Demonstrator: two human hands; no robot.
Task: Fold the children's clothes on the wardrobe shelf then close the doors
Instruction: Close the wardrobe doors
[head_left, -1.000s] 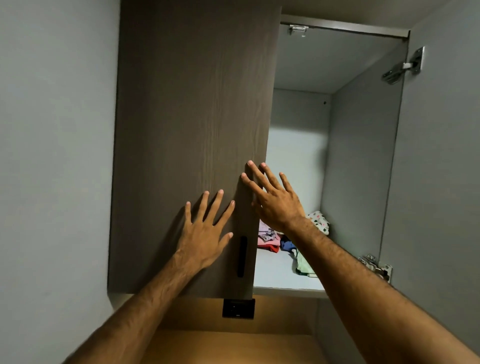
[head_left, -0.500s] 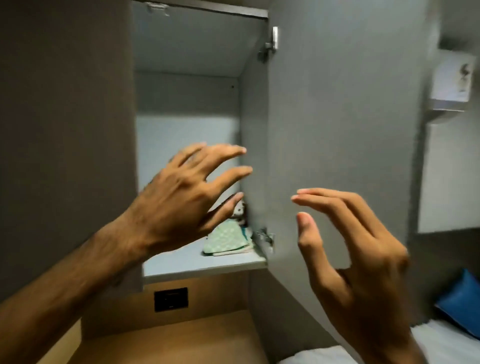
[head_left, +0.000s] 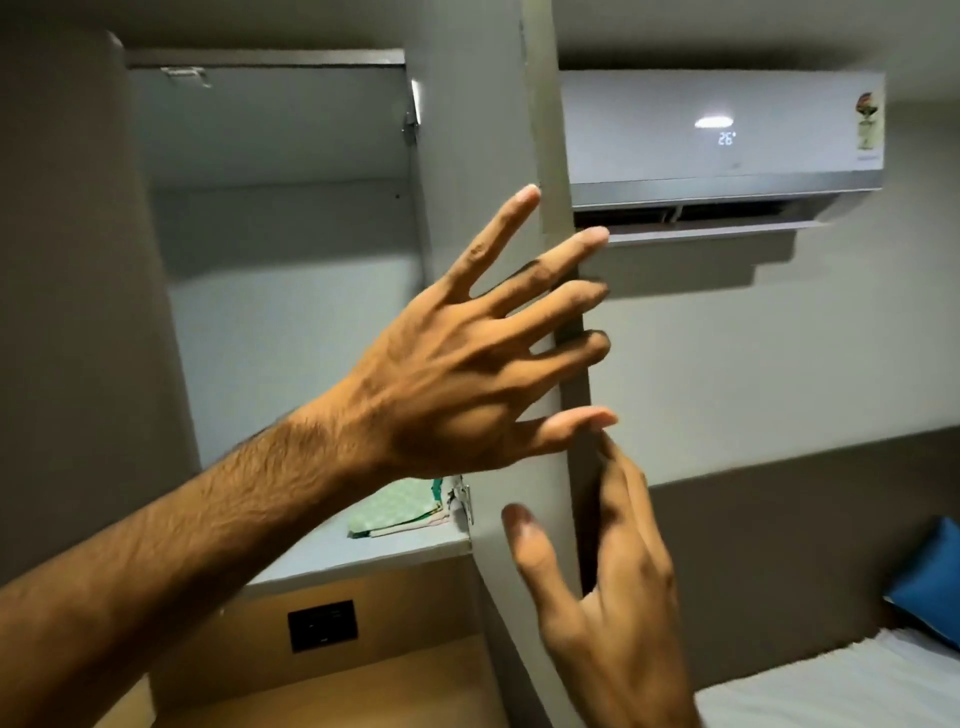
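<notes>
The wardrobe's right door (head_left: 478, 156) stands open, edge-on in the middle of the view. My left hand (head_left: 467, 374) is spread wide across the door's inner face, fingertips reaching its outer edge. My right hand (head_left: 608, 587) is lower, fingers apart, curling around the same edge from the outside. The left door (head_left: 67, 312) fills the left side and looks closed. On the white shelf (head_left: 374, 551) lies a folded green patterned garment (head_left: 400, 512) by the lower hinge; other clothes are hidden behind my arm.
An air conditioner (head_left: 722, 130) hangs on the wall to the right of the door. A bed with a white sheet (head_left: 841, 686) and a blue pillow (head_left: 930, 582) lies at lower right. A black socket (head_left: 322, 623) sits below the shelf above a wooden surface.
My view has swung right from the left door to the right door. Both hands left the left door and now reach the right door's edge.
</notes>
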